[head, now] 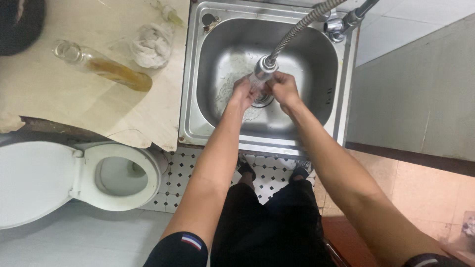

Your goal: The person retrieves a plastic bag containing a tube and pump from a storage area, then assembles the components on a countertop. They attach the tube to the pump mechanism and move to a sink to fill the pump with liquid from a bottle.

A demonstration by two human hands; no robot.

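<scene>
Steel sink (198,99) set at desk's right edge. Left hand (243,94) and right hand (283,88) are held together under the spray head (263,68) above the drain; fingers curled, gripping nothing discernible.

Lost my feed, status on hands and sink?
Left hand and right hand together under flexible metal spray head. Steel sink basin unobstructed.
</scene>
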